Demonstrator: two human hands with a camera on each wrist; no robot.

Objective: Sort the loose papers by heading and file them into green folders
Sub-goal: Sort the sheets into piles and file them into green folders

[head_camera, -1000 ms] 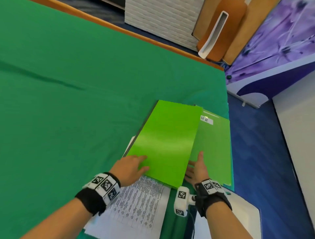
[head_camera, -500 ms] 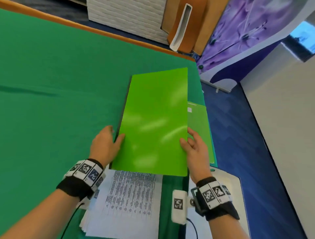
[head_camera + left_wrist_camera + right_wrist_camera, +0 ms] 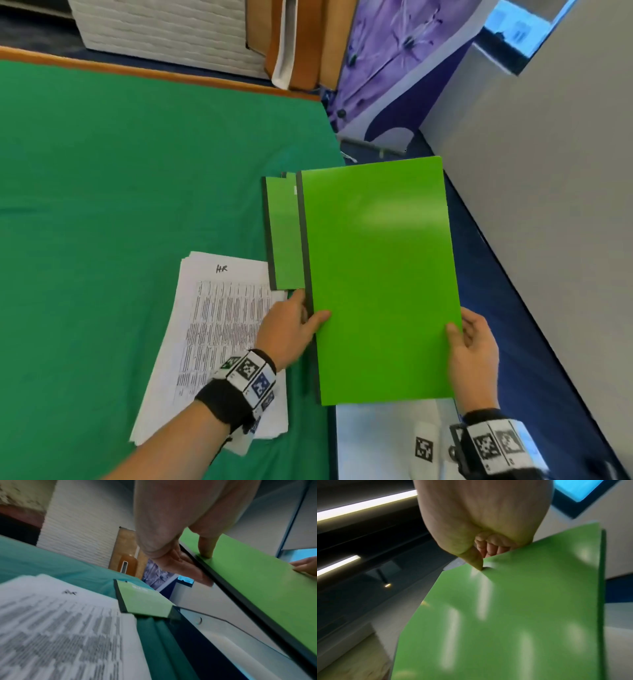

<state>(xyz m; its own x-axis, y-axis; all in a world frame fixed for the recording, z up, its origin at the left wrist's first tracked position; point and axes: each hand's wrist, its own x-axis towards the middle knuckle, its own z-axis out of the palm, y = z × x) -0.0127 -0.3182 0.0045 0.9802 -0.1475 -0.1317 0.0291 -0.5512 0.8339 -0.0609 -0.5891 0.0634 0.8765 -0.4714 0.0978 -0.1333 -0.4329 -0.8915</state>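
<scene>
A bright green folder point(image 3: 376, 274) with a dark spine is held up off the table between both hands. My left hand point(image 3: 294, 325) pinches its spine edge, thumb on top and fingers underneath. My right hand point(image 3: 469, 339) grips the opposite long edge, thumb on the cover point(image 3: 522, 608). In the left wrist view the lifted folder point(image 3: 257, 588) slants above the table edge. A second green folder point(image 3: 282, 233) with a small white label lies flat on the green table. A stack of printed papers point(image 3: 212, 329) headed "HR" lies under my left forearm.
The green cloth table point(image 3: 120, 188) has a wooden far edge and ends just right of the folders, with blue floor point(image 3: 548, 342) beyond. A white object point(image 3: 387, 442) with a black square marker sits at the near right corner. A grey wall point(image 3: 548, 171) stands to the right.
Both hands have lifted the top green folder and carried it to the right, uncovering the labelled folder and the HR papers. The head view has swung right too.
</scene>
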